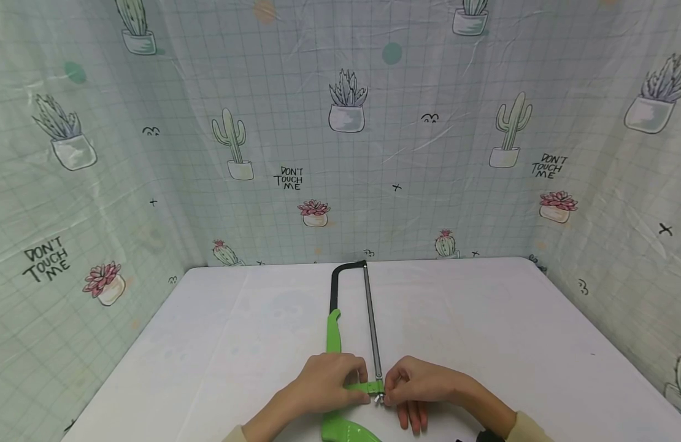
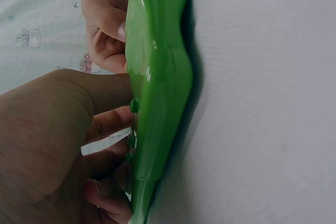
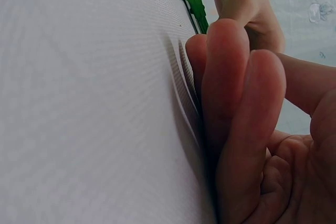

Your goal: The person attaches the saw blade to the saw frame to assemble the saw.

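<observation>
A hacksaw [image 1: 332,334] with a green handle and a black bow lies on the white table, its grey blade [image 1: 372,319] pointing away from me. My left hand [image 1: 329,380] grips the short green arm at the blade's near end, thumb on the near side and fingers beyond. In the left wrist view the green handle [image 2: 160,77] runs beside that hand. A small metal wing nut [image 1: 379,399] sits at the arm's end. There my right hand [image 1: 423,383] pinches with thumb and forefinger; its other fingers [image 3: 252,124] point down near the tabletop. Its exact contact is partly hidden.
The white table [image 1: 235,344] reaches back to a hanging cloth [image 1: 396,147] printed with potted cacti, which also covers both sides. Something black [image 1: 488,436] shows at the bottom edge by my right wrist.
</observation>
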Tool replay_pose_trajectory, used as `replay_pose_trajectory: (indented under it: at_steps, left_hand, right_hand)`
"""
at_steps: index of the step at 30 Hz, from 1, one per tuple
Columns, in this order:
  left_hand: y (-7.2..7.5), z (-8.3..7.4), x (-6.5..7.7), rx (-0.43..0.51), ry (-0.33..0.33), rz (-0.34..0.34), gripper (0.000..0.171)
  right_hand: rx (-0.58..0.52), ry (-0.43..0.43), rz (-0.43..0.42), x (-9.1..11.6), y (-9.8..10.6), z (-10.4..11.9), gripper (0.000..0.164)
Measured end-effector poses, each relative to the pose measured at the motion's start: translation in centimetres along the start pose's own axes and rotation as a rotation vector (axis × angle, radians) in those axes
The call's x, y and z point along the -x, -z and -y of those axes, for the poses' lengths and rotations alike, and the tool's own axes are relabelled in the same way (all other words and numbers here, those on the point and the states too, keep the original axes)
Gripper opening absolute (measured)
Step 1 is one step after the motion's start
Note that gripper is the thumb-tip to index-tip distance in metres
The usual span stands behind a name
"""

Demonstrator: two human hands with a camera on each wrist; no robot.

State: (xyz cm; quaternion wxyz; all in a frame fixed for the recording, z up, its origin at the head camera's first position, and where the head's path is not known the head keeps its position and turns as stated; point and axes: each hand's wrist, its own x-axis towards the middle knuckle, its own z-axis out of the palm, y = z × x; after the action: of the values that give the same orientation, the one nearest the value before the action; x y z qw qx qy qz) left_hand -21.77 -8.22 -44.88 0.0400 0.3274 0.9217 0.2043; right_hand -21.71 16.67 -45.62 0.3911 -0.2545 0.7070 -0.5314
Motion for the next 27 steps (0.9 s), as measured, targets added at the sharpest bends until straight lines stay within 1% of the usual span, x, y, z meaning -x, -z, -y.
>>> replay_pose_trajectory:
  at_steps: [20,27]
  left_hand:
    - [-0.03,0.07,-0.23,0.014,0.005,0.011,0.022]
    - [-0.07,0.06,-0.17,0.015,0.008,0.014,0.022]
  right_hand:
    - [-0.007,-0.004,0.005,-0.09,0.24,-0.3,0.009]
    - [-0.006,0.007,0.015,-0.07,0.26,-0.43,0.009]
